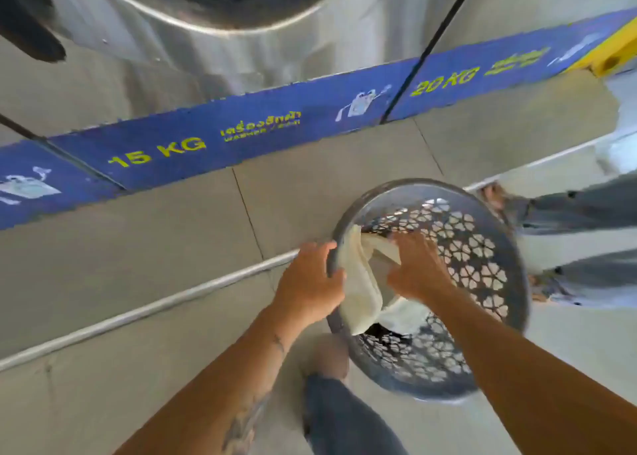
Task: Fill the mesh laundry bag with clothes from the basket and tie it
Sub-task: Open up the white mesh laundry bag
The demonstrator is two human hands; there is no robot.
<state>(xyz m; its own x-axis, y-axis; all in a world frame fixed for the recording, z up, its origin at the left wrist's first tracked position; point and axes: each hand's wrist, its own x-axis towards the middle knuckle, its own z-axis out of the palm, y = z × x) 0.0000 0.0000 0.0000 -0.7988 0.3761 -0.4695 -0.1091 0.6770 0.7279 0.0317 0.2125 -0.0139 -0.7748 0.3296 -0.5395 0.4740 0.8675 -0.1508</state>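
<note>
Head view: cream cloth (362,282) in basket (510,248).

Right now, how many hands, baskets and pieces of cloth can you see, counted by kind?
Hands: 2, the left hand gripping the rim and the right hand reaching inside
Basket: 1
Pale cloth: 1, draped over the rim; a dark item beneath is unclear
Total: 4

head view looks steeply down, close over the basket (510,320) and floor (138,265).
</note>
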